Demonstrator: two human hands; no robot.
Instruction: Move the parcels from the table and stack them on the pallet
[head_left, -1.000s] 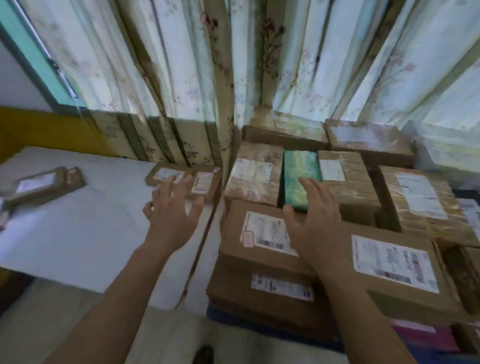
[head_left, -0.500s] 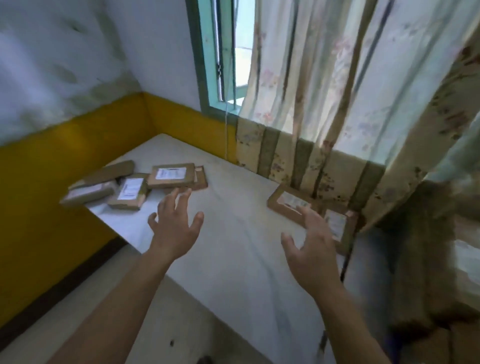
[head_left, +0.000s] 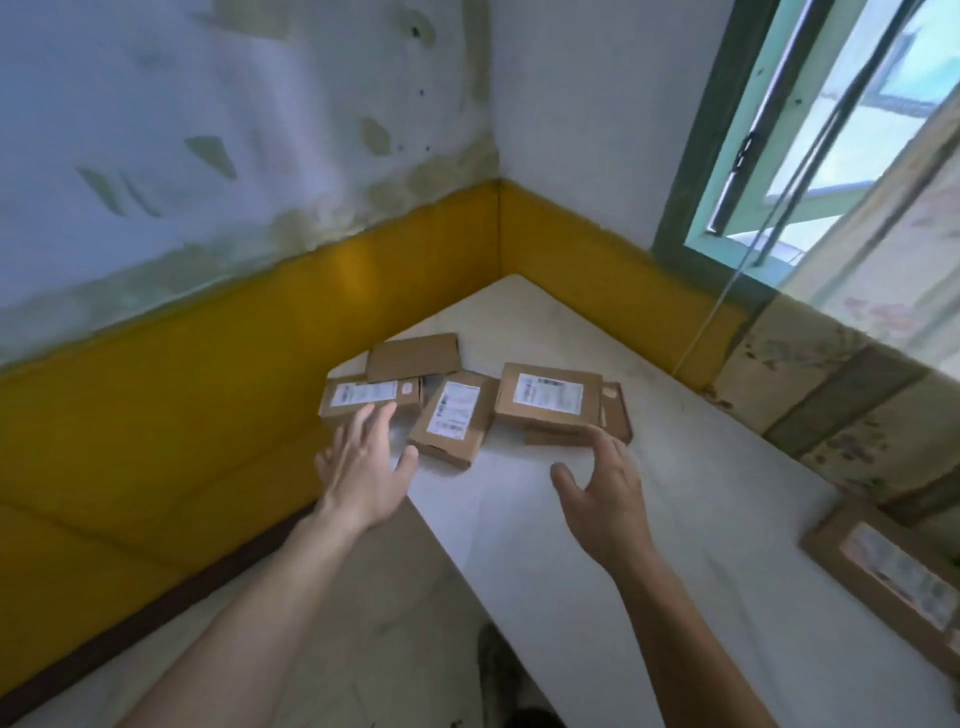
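The view has swung from the pallet to the white table (head_left: 597, 519); both empty, spread hands, left hand (head_left: 363, 467) and right hand (head_left: 602, 493), now reach the small brown cardboard parcels (head_left: 457, 415), so another pickup looks imminent.

Parcels (head_left: 548, 399) — matt brown cardboard, white paper labels. Table (head_left: 597, 519) — smooth pale top, faint sheen. Wall (head_left: 208, 130): patchy, peeling paint; lower band glossy yellow.

Peeling white wall (head_left: 208, 130) above a yellow painted band (head_left: 218, 374), green-framed window (head_left: 737, 171) at right, floral curtain (head_left: 883, 291) with a patterned hem, pale floor (head_left: 384, 613) below
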